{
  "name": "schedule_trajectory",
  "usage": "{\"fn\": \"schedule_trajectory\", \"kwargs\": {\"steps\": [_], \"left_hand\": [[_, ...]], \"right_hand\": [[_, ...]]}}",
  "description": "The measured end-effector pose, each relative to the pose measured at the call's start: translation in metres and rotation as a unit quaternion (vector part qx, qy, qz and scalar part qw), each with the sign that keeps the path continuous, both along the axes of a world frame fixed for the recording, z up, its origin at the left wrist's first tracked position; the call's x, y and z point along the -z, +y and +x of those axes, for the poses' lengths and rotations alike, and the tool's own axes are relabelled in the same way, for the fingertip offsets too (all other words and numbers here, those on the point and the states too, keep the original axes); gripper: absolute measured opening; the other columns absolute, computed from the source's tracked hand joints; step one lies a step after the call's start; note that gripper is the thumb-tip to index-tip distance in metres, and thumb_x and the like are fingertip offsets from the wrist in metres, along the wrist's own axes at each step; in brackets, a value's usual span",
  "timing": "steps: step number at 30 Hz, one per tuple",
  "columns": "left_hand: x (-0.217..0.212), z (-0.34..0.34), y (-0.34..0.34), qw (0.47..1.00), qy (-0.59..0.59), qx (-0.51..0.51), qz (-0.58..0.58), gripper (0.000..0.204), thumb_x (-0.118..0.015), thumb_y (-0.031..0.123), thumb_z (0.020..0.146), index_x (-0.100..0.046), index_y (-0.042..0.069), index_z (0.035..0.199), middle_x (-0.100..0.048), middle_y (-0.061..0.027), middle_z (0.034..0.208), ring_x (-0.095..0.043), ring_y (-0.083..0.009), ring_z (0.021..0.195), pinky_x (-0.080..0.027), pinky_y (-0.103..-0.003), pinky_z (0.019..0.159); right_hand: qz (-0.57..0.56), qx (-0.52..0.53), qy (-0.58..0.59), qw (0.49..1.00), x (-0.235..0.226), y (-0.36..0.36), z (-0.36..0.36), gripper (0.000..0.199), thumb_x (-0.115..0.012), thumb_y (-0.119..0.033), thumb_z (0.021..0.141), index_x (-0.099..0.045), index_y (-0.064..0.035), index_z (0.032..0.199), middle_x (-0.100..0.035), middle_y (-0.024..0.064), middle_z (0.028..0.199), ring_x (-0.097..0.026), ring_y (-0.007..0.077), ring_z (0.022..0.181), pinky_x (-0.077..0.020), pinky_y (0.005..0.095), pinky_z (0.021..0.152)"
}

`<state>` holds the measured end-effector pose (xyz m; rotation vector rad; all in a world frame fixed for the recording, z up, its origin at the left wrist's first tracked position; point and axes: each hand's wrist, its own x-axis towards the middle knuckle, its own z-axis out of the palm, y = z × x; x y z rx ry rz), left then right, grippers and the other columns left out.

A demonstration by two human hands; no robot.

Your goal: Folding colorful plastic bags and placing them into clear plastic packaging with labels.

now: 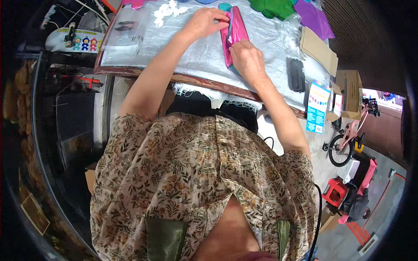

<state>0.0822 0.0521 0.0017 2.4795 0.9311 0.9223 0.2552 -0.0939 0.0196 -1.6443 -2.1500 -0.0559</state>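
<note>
Strip (240, 30), pink, glossy + folded-looking, lies on the desk (198, 61) near 12 o'clock of our view, long axis approx. 12 to 6; a teal bit (225, 7) shows by its far end. Taking the strip as dial centre, L grip (204, 24) sits betw. 9 & 10, narrow: thumb + fingertips on the upper L edge, prob. to steady that end. R grip (248, 61) is at 5, fingers curled in, holding the lower half; fingertips partly hidden, so we can't tell how tightly. Hands at opp. ends, we'd guess, b/c slick material slides unless pinned twice.

Further out we see a white cluster (169, 12) betw. 9 & 10, green pile (274, 8) at 2, purple sheet (314, 19) just before 3, brown card (320, 50) just past 3, dark case (297, 75) at 4: all set aside, presumably for elbow room. Off-desk, betw. 4 & 5: blue-white box (318, 106), then a pink bicycle (348, 132).
</note>
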Motion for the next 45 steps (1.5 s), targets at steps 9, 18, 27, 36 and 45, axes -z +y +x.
{"fn": "schedule_trajectory", "kwargs": {"steps": [9,18,27,36,45], "left_hand": [[0.002,0.018,0.016,0.998,-0.010,0.057,0.027,0.033,-0.077,0.025,0.079,-0.077,0.011,0.108,-0.072,-0.0086,0.120,-0.067,-0.0284,0.112,-0.051,-0.038,0.100],[0.002,0.022,0.015,1.000,0.008,0.021,-0.012,0.034,-0.075,0.025,0.082,-0.075,0.010,0.112,-0.070,-0.0105,0.123,-0.067,-0.0276,0.112,-0.049,-0.037,0.103],[0.000,0.024,0.014,1.000,-0.010,0.023,-0.002,0.033,-0.075,0.022,0.080,-0.075,0.009,0.110,-0.072,-0.0118,0.116,-0.068,-0.0291,0.107,-0.051,-0.038,0.099],[-0.028,0.029,-0.086,0.967,-0.138,-0.041,-0.209,0.018,-0.064,0.008,0.090,-0.066,0.005,0.108,-0.070,-0.0147,0.104,-0.068,-0.0329,0.094,-0.055,-0.041,0.082],[-0.008,0.026,-0.104,0.972,-0.159,-0.043,-0.168,0.017,-0.062,0.007,0.091,-0.062,0.006,0.109,-0.066,-0.0153,0.103,-0.065,-0.0364,0.091,-0.055,-0.044,0.079]], "right_hand": [[0.097,-0.008,-0.016,0.995,-0.006,0.000,-0.007,0.010,-0.074,-0.017,0.080,-0.073,-0.0072,0.078,-0.063,0.0080,0.079,-0.061,0.0266,0.082,-0.0455,0.0404,0.073],[0.069,-0.037,-0.029,0.997,-0.002,-0.010,-0.010,0.019,-0.073,-0.015,0.082,-0.073,-0.0029,0.096,-0.062,0.0090,0.088,-0.059,0.0274,0.086,-0.0441,0.0411,0.075],[0.057,-0.047,-0.028,0.997,-0.002,-0.015,-0.011,0.025,-0.068,-0.011,0.083,-0.070,0.0003,0.106,-0.059,0.0109,0.095,-0.057,0.0291,0.091,-0.0437,0.0421,0.077],[0.012,-0.012,-0.025,1.000,-0.003,-0.019,-0.009,0.019,-0.063,-0.005,0.082,-0.070,-0.0001,0.099,-0.059,0.0137,0.098,-0.056,0.0320,0.094,-0.0443,0.0437,0.080],[0.050,-0.049,0.038,0.997,0.000,0.002,0.014,0.009,-0.062,-0.005,0.087,-0.068,0.0017,0.088,-0.064,0.0118,0.079,-0.062,0.0301,0.071,-0.0497,0.0417,0.063]]}}
